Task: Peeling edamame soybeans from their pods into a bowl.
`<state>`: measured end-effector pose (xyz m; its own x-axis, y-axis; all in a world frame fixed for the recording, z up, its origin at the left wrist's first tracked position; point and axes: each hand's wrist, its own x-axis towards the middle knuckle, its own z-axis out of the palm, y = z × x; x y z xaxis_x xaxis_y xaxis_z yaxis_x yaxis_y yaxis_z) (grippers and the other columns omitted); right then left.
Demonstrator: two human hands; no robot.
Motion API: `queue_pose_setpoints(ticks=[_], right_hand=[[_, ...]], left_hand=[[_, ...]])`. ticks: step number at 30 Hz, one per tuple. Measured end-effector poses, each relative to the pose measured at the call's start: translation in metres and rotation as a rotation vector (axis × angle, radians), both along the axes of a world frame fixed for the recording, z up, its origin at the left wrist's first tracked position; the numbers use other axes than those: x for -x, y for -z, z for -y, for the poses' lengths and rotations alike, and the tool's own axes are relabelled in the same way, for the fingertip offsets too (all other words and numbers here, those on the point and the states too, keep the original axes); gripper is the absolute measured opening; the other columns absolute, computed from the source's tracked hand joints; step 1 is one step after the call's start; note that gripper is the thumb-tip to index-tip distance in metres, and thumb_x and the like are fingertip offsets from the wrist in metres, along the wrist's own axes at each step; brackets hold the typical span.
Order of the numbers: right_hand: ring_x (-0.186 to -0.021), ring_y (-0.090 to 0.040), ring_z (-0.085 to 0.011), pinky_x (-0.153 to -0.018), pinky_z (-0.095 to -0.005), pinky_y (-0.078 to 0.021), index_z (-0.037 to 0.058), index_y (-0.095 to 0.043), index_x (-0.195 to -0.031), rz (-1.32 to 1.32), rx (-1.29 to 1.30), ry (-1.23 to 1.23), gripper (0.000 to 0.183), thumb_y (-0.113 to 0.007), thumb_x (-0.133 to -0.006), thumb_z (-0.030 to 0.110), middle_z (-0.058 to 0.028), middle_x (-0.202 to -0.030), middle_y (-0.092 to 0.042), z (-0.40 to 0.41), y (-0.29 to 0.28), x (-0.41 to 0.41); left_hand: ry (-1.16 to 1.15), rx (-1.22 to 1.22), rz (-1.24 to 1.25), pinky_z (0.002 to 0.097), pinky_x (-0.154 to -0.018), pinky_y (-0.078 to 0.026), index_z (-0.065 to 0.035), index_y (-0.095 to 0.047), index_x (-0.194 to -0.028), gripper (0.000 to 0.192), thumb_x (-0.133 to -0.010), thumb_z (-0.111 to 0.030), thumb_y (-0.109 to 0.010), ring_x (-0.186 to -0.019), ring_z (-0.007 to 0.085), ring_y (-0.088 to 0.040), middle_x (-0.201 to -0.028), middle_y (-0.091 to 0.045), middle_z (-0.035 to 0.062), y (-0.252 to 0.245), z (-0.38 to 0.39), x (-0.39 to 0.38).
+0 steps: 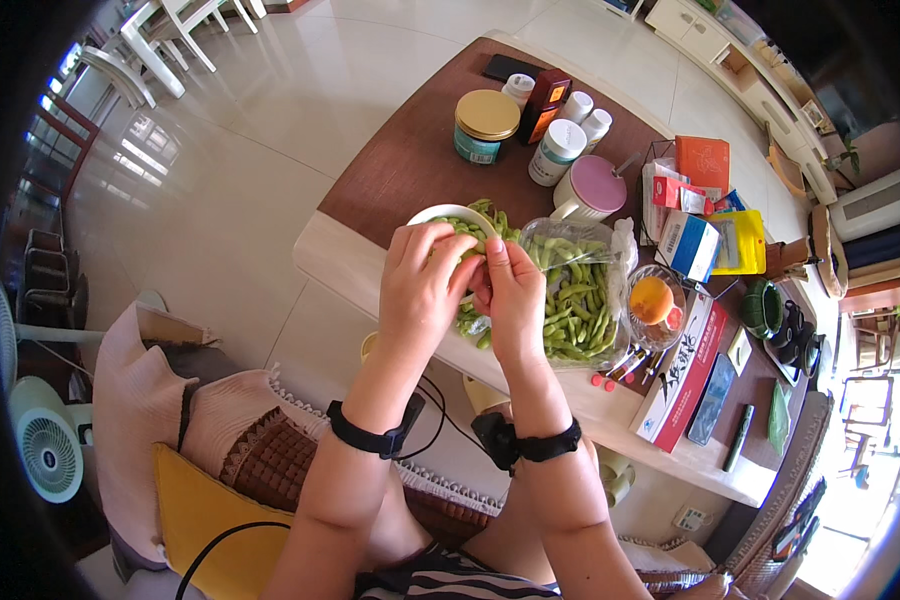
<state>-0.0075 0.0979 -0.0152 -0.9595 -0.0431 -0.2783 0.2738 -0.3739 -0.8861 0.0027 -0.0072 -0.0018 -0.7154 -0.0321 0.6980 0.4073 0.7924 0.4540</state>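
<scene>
My left hand (424,281) and my right hand (516,296) meet over the table edge, fingertips close together. Between them they pinch a green soybean pod, mostly hidden by the fingers. Just beyond the fingers is a white bowl (441,210) with green soybeans or pods in it, its near side covered by my hands. Loose soybean pods (499,217) lie behind the bowl. Beside my right hand, a clear plastic tray (551,229) holds many more soybean pods (577,307). A black strap with a small device circles each wrist.
On the table (390,172) stand a gold-lidded jar (486,124), white bottles (557,154) and a pink-lidded mug (592,187). To the right are a glass bowl with fruit (651,300), a wire basket of boxes (686,240), a long red-and-white box (682,375) and a phone (712,397).
</scene>
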Motion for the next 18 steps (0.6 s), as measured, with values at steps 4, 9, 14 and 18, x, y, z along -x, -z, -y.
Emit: queue_pose_setpoints(ticks=[4,9,14,18], right_hand=[[-0.047,-0.039,-0.0035,-0.042,-0.0202,-0.0315,0.0014,-0.057,-0.085,-0.118,-0.239,-0.041,0.024,-0.045,-0.093,0.021,0.0014,-0.057,-0.050,0.0005,-0.0052,-0.0019],[-0.047,-0.044,-0.0072,-0.044,-0.0232,-0.0364,0.0022,-0.059,-0.089,-0.208,-0.377,-0.056,0.021,-0.046,-0.091,0.019,-0.0025,-0.054,-0.051,0.0011,-0.0002,-0.0006],[-0.049,-0.055,-0.0200,-0.049,-0.0305,-0.0439,0.0005,-0.058,-0.089,-0.321,-0.583,-0.021,0.018,-0.048,-0.089,0.016,-0.0148,-0.061,-0.057,0.0034,0.0026,-0.0014],[-0.049,-0.056,-0.0214,-0.050,-0.0310,-0.0452,0.0007,-0.058,-0.089,-0.284,-0.587,-0.038,0.018,-0.049,-0.088,0.016,-0.0157,-0.062,-0.058,0.0030,-0.0036,-0.0038]], left_hand=[[0.028,-0.049,0.001,0.0334,-0.068,-0.046,-0.0039,-0.058,-0.086,0.027,-0.063,0.002,-0.071,-0.077,0.0260,-0.054,-0.084,-0.057,0.0080,0.0030,0.0022,0.0018],[0.025,-0.117,0.010,0.0316,-0.065,-0.047,-0.0036,-0.058,-0.086,0.028,-0.063,0.005,-0.069,-0.073,0.0233,-0.056,-0.084,-0.058,0.0086,0.0038,0.0020,0.0009],[0.009,-0.073,0.044,0.0314,-0.063,-0.046,-0.0034,-0.055,-0.089,0.030,-0.063,0.002,-0.069,-0.070,0.0221,-0.056,-0.081,-0.057,0.0086,0.0036,0.0004,-0.0009],[0.034,-0.125,0.091,0.0339,-0.063,-0.046,-0.0034,-0.052,-0.088,0.030,-0.063,0.000,-0.068,-0.072,0.0257,-0.054,-0.080,-0.056,0.0101,0.0096,0.0011,-0.0003]])
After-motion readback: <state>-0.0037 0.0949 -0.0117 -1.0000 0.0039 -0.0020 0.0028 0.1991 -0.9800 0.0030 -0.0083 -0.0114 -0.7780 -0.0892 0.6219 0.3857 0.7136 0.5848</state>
